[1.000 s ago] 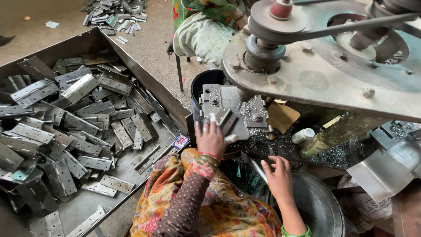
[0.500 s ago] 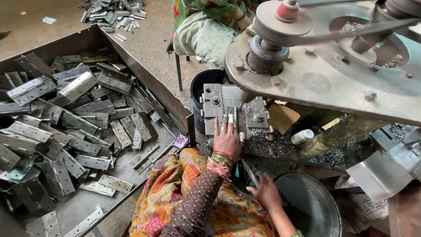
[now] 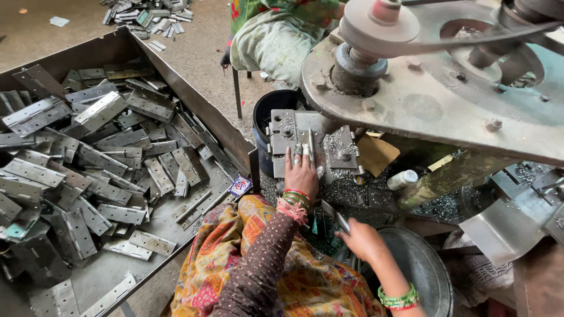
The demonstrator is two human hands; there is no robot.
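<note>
My left hand (image 3: 301,174) lies flat on the grey metal fixture (image 3: 283,130) under the machine. Its fingers press a narrow hinge leaf (image 3: 309,142) down against the fixture. My right hand (image 3: 359,239) hovers lower, above the rim of a round metal bowl (image 3: 424,271), with its fingers closed on a short metal strip (image 3: 339,219) that points up and to the left. Metal shavings (image 3: 346,191) cover the bed around the fixture. Both wrists wear green and red bangles.
A big sheet-metal tray (image 3: 194,103) on my left holds several steel hinges (image 3: 100,111). The machine's pulley and belt (image 3: 379,23) overhang the fixture. Behind it stands a black bucket (image 3: 265,108); a white bottle (image 3: 403,179) lies on the right. Another person (image 3: 276,32) sits beyond.
My left hand has slid forward onto the fixture and pressed down. My right hand, open before, dipped toward the bowl and now grips a metal strip.
</note>
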